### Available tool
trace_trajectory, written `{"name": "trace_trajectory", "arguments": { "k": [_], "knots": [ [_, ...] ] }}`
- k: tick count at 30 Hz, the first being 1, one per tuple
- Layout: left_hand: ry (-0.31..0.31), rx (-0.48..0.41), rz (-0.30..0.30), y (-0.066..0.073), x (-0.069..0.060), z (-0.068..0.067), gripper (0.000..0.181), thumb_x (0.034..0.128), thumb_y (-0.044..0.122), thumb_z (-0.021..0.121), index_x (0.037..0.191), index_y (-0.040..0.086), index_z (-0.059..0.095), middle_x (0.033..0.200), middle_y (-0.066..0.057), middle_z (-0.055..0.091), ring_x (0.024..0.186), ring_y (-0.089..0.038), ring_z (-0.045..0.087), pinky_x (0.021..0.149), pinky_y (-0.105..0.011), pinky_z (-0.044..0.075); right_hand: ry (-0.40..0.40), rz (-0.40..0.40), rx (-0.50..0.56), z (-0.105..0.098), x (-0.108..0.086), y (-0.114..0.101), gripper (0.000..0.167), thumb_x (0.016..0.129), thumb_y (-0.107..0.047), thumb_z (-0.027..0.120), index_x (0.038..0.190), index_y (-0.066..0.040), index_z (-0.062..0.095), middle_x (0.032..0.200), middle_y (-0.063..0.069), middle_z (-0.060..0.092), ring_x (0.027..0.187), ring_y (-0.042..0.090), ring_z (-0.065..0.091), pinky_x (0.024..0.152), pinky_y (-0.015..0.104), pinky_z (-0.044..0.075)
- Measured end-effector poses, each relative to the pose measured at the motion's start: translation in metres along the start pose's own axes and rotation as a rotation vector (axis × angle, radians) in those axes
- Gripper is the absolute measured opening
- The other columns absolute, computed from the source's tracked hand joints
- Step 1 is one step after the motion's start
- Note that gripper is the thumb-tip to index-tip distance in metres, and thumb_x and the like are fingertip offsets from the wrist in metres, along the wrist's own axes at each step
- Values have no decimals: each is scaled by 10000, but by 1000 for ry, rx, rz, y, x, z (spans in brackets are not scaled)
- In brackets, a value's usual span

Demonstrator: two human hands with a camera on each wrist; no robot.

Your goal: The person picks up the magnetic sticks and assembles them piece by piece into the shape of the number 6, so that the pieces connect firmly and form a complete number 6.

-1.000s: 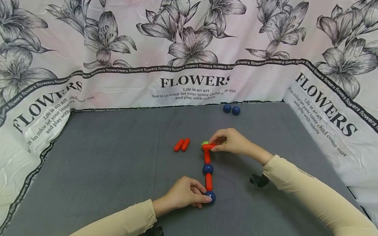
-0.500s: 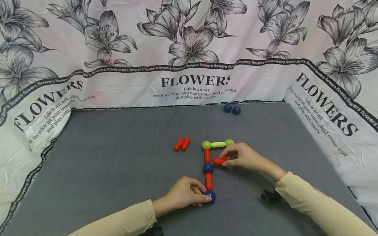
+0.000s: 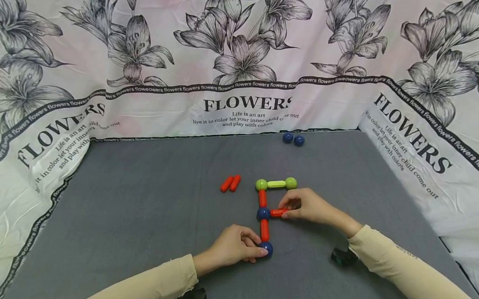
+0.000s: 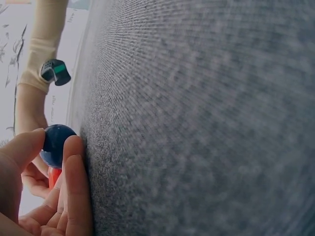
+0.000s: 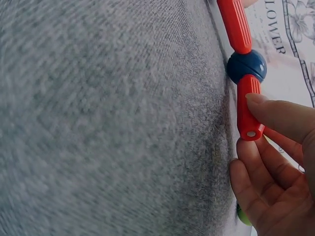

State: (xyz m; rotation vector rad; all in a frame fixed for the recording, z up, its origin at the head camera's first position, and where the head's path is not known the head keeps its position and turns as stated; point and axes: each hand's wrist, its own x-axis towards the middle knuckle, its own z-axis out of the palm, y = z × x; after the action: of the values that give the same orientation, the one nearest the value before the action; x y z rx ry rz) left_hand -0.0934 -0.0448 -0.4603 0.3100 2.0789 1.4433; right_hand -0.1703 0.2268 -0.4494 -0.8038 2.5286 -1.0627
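Observation:
A line of pieces runs away from the person: a near blue ball [image 3: 267, 249], a red rod [image 3: 264, 230], a middle blue ball [image 3: 263, 213], another red rod [image 3: 262, 198] and a green ball [image 3: 261, 184]. From that green ball a green rod [image 3: 276, 183] leads right to a second green ball [image 3: 291, 183]. My left hand [image 3: 233, 245] pinches the near blue ball [image 4: 58, 146] between thumb and fingers. My right hand [image 3: 307, 205] pinches a red rod [image 5: 250, 110], whose far end touches the middle blue ball [image 5: 247, 67]. A pale disc shows in its free end.
Two loose red rods [image 3: 230, 183] lie left of the green ball. Two blue balls [image 3: 293, 139] sit at the back of the grey table [image 3: 152, 194], near the flowered cloth [image 3: 237, 109]. Dark wrist devices [image 3: 343, 256] show beside both sleeves.
My right hand has brought its red rod from over the far green ball towards the person, against the middle blue ball's right side. The green rod and second green ball came into sight. My left hand stays put.

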Motion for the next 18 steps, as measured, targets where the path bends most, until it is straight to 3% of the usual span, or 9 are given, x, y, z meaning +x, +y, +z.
{"name": "trace_trajectory", "arguments": {
  "k": [8,18],
  "knots": [
    [-19,19,63,-1,-1,1,212,819,259,816,911,95,719,665,-41,720,548,-96,648,507,-244,502,34,-8,14,1,-1,-3,172,826,-220,808,978,-169,743,945,-3,739,786,21,636,730,219,542],
    [-21,64,65,5,4,3,206,829,268,808,899,103,705,649,-21,711,539,-98,644,492,-235,497,31,4,11,-1,2,-2,180,822,-190,812,984,-205,736,950,-28,722,777,12,638,724,215,548]
  ]
}}
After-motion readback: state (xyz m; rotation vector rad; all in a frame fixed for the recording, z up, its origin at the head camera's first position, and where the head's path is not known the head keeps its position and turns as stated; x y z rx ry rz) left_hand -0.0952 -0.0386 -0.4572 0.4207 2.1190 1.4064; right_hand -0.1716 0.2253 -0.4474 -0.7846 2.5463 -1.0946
